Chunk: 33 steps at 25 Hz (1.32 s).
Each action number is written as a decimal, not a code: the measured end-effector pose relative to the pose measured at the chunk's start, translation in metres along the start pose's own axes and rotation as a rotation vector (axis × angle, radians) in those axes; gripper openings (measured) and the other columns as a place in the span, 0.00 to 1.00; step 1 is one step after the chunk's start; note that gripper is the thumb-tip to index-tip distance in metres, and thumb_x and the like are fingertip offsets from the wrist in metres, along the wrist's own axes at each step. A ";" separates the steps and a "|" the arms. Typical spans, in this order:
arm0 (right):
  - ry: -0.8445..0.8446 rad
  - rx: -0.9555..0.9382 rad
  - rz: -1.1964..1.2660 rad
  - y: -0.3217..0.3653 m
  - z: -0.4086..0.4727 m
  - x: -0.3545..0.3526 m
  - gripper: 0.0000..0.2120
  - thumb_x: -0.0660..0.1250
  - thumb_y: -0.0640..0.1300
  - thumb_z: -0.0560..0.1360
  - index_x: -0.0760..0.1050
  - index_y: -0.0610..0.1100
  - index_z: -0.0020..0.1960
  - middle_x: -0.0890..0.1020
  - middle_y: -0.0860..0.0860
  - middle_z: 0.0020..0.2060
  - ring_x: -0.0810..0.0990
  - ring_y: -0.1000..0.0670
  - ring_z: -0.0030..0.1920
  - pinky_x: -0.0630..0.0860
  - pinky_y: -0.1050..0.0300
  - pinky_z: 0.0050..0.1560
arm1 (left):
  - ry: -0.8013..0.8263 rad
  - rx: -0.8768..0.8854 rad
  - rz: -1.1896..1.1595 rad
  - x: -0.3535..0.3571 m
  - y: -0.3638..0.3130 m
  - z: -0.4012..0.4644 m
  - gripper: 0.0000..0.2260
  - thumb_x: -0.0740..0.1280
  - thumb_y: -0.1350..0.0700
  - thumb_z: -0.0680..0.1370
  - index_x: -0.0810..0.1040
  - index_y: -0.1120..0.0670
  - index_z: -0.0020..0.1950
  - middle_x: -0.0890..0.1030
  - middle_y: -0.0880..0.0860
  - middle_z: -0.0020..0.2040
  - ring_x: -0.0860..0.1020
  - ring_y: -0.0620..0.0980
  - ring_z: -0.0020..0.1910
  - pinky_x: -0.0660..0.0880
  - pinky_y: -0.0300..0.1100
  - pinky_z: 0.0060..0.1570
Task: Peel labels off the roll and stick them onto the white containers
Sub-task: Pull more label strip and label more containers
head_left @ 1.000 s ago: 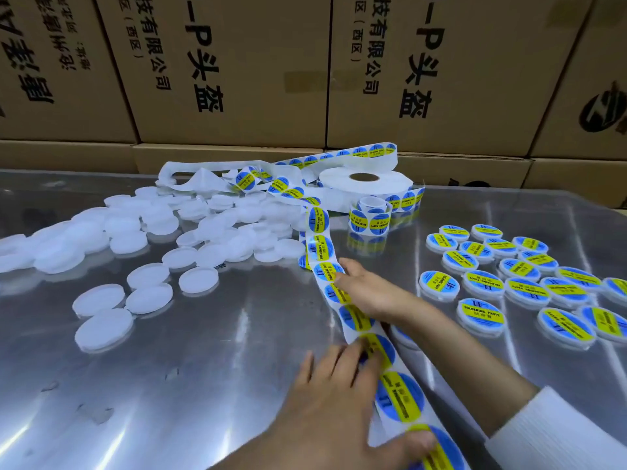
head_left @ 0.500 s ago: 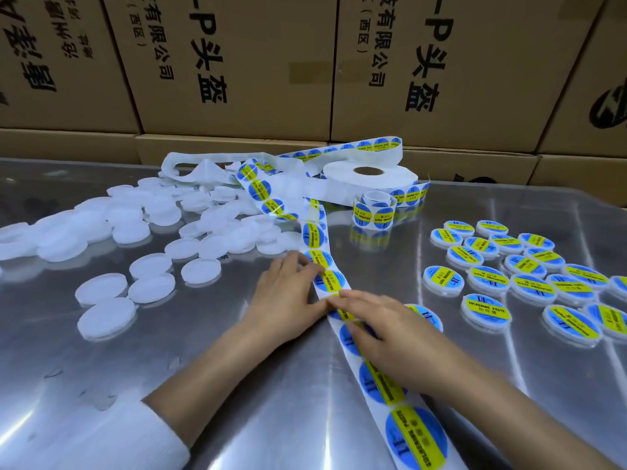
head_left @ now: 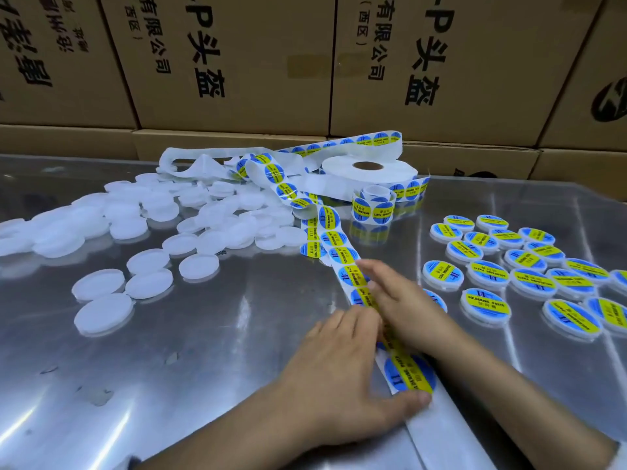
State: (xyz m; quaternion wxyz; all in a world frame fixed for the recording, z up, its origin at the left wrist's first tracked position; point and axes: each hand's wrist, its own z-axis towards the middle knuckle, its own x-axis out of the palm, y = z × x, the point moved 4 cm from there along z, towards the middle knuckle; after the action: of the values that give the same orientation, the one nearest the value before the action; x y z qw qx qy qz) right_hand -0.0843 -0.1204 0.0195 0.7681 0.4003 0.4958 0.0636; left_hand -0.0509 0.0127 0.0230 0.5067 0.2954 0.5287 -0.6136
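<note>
Nearest, the left hand (head_left: 339, 385) lies flat on the shiny bench (head_left: 203, 368), fingers straight, thumb tip pressing the edge of the label strip (head_left: 353, 276). Just beyond, the right hand (head_left: 400, 300) rests across the same strip, fingers extended and relaxed; the two hands lie side by side, touching. To the right sit about twenty labelled containers (head_left: 485, 305). To the left, a loose heap of plain white containers (head_left: 101, 310), too many and too overlapped to count. Farther back lie one large label roll (head_left: 369, 171) and one small coil (head_left: 373, 208), before stacked cardboard boxes (head_left: 237, 62).
</note>
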 end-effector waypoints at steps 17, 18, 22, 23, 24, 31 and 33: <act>-0.162 -0.147 -0.230 0.008 -0.005 0.000 0.03 0.71 0.46 0.73 0.83 0.49 0.45 0.81 0.56 0.45 0.78 0.52 0.51 0.72 0.53 0.53 | -0.030 -0.367 0.131 -0.012 0.116 0.062 0.29 0.55 0.41 0.80 0.54 0.51 0.77 0.49 0.48 0.78 0.48 0.49 0.77 0.50 0.51 0.74; -0.167 -0.145 -0.224 0.008 -0.006 0.000 0.03 0.71 0.46 0.72 0.83 0.49 0.44 0.82 0.56 0.47 0.77 0.53 0.53 0.72 0.54 0.54 | -0.019 -0.401 0.149 -0.011 0.120 0.066 0.31 0.54 0.40 0.79 0.50 0.52 0.77 0.47 0.49 0.79 0.46 0.49 0.77 0.48 0.51 0.74; -0.127 -0.140 -0.231 0.008 -0.008 0.001 0.03 0.69 0.48 0.74 0.78 0.50 0.45 0.82 0.53 0.51 0.77 0.52 0.56 0.70 0.55 0.53 | 0.059 -0.482 0.235 -0.013 0.132 0.077 0.35 0.51 0.34 0.78 0.46 0.52 0.78 0.47 0.49 0.79 0.45 0.50 0.77 0.42 0.55 0.72; -0.111 -0.134 -0.249 0.008 -0.007 0.001 0.03 0.68 0.49 0.75 0.77 0.51 0.47 0.82 0.54 0.52 0.76 0.53 0.56 0.70 0.56 0.54 | 0.059 -0.491 0.253 -0.015 0.131 0.078 0.34 0.50 0.34 0.78 0.49 0.51 0.78 0.49 0.49 0.78 0.47 0.51 0.77 0.41 0.56 0.72; -0.098 -0.128 -0.269 0.007 -0.007 0.002 0.04 0.66 0.50 0.75 0.76 0.51 0.49 0.81 0.55 0.53 0.76 0.53 0.57 0.69 0.56 0.54 | 0.041 -0.487 0.277 -0.017 0.129 0.077 0.32 0.50 0.35 0.78 0.53 0.51 0.77 0.53 0.50 0.78 0.50 0.51 0.76 0.41 0.57 0.72; -0.023 -0.078 -0.395 0.001 -0.002 0.004 0.22 0.59 0.55 0.78 0.64 0.53 0.72 0.72 0.56 0.67 0.67 0.53 0.69 0.61 0.55 0.67 | -0.006 -0.317 0.410 -0.034 0.094 0.038 0.20 0.55 0.39 0.79 0.72 0.47 0.64 0.71 0.49 0.61 0.69 0.50 0.65 0.41 0.54 0.72; -0.027 -0.070 -0.388 0.000 -0.001 0.004 0.23 0.60 0.55 0.78 0.64 0.54 0.72 0.72 0.56 0.67 0.67 0.53 0.68 0.62 0.55 0.66 | -0.080 -0.300 0.363 -0.040 0.085 0.033 0.16 0.58 0.40 0.78 0.76 0.46 0.57 0.73 0.48 0.53 0.72 0.48 0.61 0.43 0.53 0.72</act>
State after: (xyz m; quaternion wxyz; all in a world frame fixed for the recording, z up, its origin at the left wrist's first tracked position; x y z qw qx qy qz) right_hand -0.0833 -0.1180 0.0163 0.7860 0.2711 0.5507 -0.0737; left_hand 0.0467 -0.0003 0.0378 0.6674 0.2823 0.5317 -0.4384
